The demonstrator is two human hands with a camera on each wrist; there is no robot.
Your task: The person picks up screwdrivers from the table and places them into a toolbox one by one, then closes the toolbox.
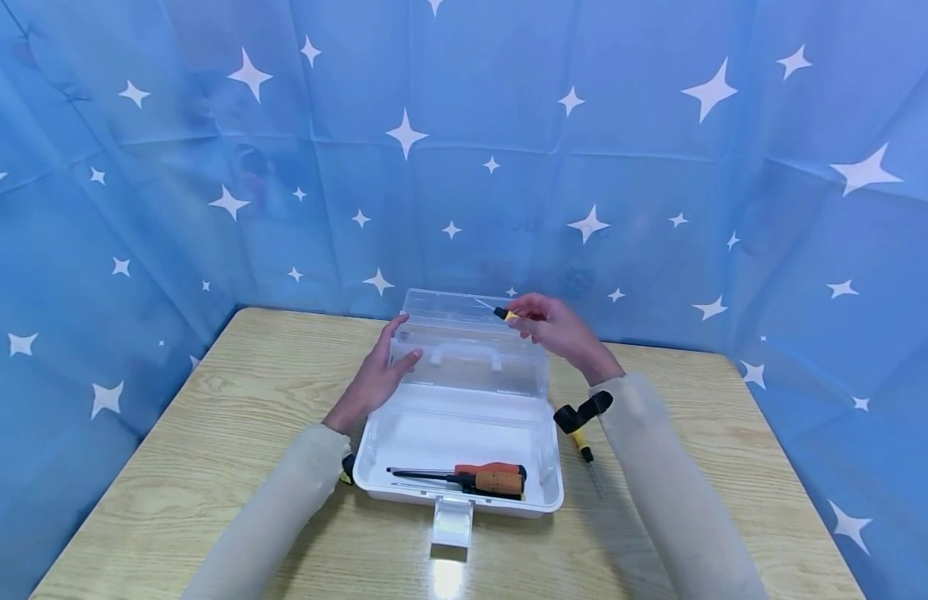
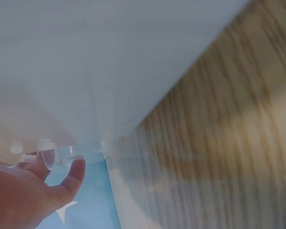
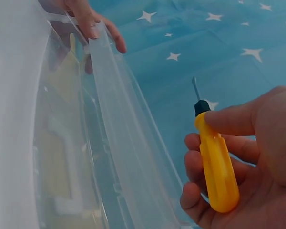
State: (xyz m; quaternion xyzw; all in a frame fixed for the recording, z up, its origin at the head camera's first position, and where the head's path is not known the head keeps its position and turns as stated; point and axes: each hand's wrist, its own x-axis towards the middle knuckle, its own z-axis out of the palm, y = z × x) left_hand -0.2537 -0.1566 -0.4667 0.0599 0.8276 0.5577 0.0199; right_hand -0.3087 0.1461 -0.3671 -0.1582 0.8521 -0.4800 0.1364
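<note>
A white toolbox [image 1: 456,433] stands open on the table, its clear lid [image 1: 471,367] tipped back. My left hand [image 1: 377,375] grips the lid's left edge, thumb on one side and fingers on the other; in the right wrist view the same hand [image 3: 93,21] shows at the lid's far end. Above the lid's right corner, my right hand [image 1: 557,327] holds a small screwdriver [image 3: 217,167] with a yellow handle and black collar, its thin shaft pointing up and away. Inside the box lie an orange-handled screwdriver [image 1: 497,482], a red-handled one [image 1: 486,468] and another mostly covered.
Another yellow-and-black screwdriver [image 1: 584,446] lies right of the box, partly behind the wrist camera [image 1: 584,412]. The box's white latch [image 1: 452,523] hangs down at the front. A blue curtain [image 1: 464,167] with white stars surrounds the wooden table [image 1: 231,417].
</note>
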